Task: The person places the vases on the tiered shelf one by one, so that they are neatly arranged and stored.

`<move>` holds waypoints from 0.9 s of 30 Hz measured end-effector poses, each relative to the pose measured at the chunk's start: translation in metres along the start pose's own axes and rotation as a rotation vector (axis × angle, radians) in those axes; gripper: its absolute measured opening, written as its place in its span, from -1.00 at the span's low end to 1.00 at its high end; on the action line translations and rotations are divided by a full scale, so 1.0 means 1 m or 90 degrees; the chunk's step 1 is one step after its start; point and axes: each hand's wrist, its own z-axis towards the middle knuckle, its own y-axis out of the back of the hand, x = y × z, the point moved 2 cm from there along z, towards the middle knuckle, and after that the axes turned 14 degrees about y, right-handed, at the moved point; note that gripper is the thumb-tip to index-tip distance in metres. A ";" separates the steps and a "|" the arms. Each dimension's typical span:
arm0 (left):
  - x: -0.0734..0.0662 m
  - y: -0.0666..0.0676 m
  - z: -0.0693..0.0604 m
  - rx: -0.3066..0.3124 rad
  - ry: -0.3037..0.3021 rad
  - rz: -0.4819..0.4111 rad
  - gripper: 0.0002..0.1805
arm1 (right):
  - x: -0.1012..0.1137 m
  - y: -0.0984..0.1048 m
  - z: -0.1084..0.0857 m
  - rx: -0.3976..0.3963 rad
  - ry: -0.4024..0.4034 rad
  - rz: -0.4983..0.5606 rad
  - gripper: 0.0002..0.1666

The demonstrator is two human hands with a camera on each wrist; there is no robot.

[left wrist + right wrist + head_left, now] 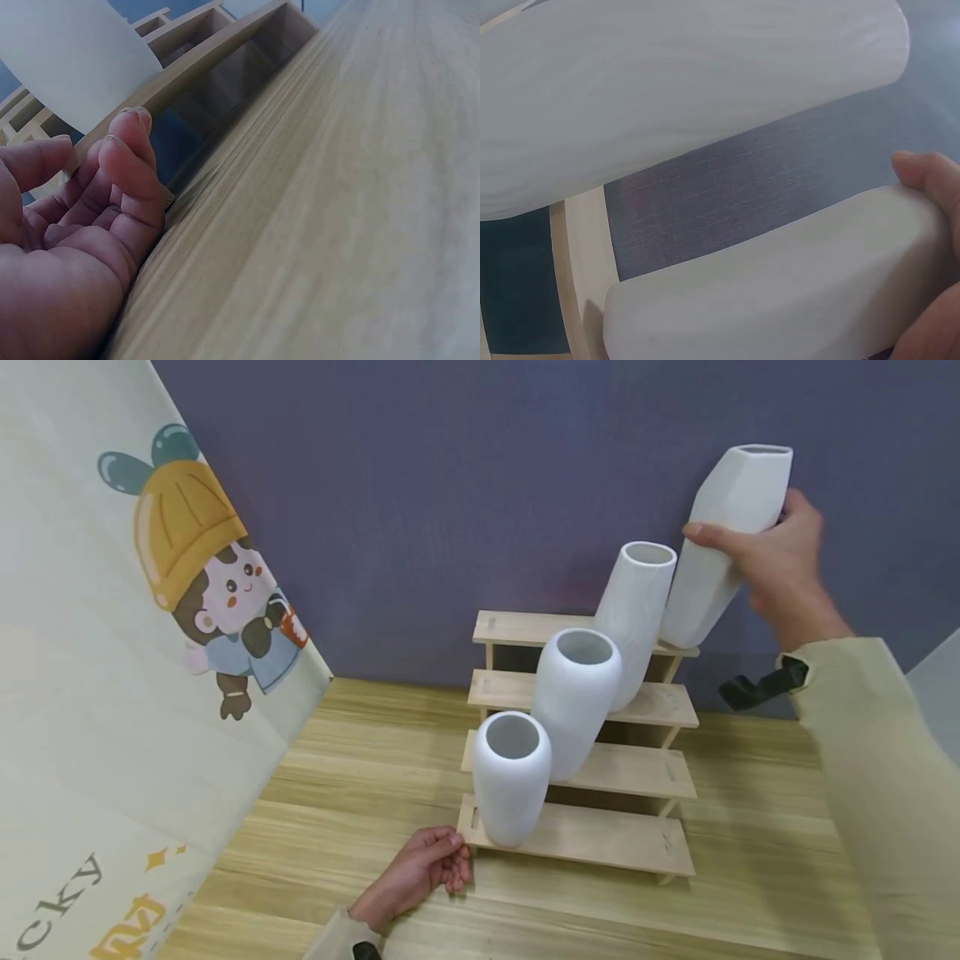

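Observation:
My right hand grips a tall white faceted vase around its middle, thumb across the front. The vase leans, its base at the right end of the top step. In the right wrist view, that vase lies beneath my thumb. My left hand rests low on the tabletop, its curled fingers and thumb holding the left corner of the bottom step of a wooden stepped stand. Three rounded white vases stand on the lower steps: a short one, a middle one and a taller one.
A wood-grain tabletop carries the stand. Behind it rises a dark blue-grey backdrop. On the left, a pale panel shows a cartoon figure in a yellow hat.

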 end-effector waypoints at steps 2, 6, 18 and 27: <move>0.000 0.000 0.000 -0.001 0.000 0.000 -0.72 | 0.000 -0.002 0.000 0.002 -0.001 -0.010 -0.10; 0.000 0.000 0.000 -0.003 0.001 0.002 -0.72 | 0.000 -0.005 0.000 -0.001 0.001 -0.009 -0.10; -0.002 0.000 0.000 -0.004 0.005 0.008 -0.73 | 0.002 -0.015 0.001 0.007 0.005 0.005 -0.09; -0.002 -0.001 -0.001 -0.004 0.003 0.011 -0.72 | -0.001 -0.020 0.001 0.017 -0.005 -0.031 -0.04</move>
